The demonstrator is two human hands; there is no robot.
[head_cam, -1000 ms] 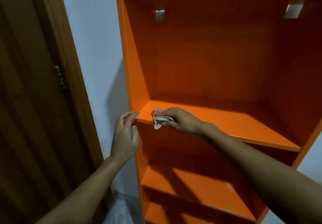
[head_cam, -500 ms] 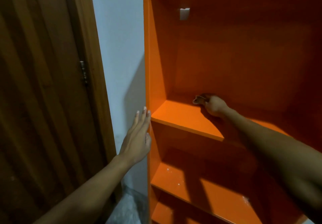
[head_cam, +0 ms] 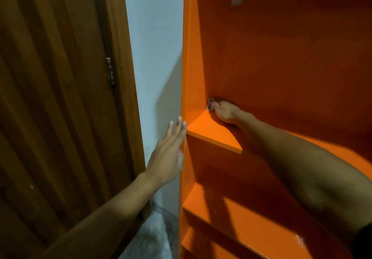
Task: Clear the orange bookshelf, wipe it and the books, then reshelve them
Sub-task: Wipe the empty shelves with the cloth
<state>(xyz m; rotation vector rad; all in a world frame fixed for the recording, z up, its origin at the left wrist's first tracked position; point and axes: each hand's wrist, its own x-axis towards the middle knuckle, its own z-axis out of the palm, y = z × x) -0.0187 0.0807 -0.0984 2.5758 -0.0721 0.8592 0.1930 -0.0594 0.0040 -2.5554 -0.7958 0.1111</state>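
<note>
The orange bookshelf (head_cam: 281, 57) fills the right half of the view, with no books on the shelves I can see. My right hand (head_cam: 224, 111) reaches deep into the back left corner of the middle shelf (head_cam: 209, 131), closed on a small white cloth (head_cam: 210, 104) pressed against the corner. My left hand (head_cam: 168, 154) lies flat with straight fingers against the outer left side panel of the bookshelf, fingertips level with that shelf's front edge.
A brown wooden door (head_cam: 50, 107) with a metal hinge (head_cam: 110, 74) stands at the left. A strip of pale wall (head_cam: 155, 57) separates it from the bookshelf. Lower shelves (head_cam: 241, 214) show below, with white specks on them. Grey floor (head_cam: 153, 234) lies beneath.
My right hand has slid the cloth from the shelf's front edge back into the rear left corner. My left hand has flattened against the side panel. The view has shifted left.
</note>
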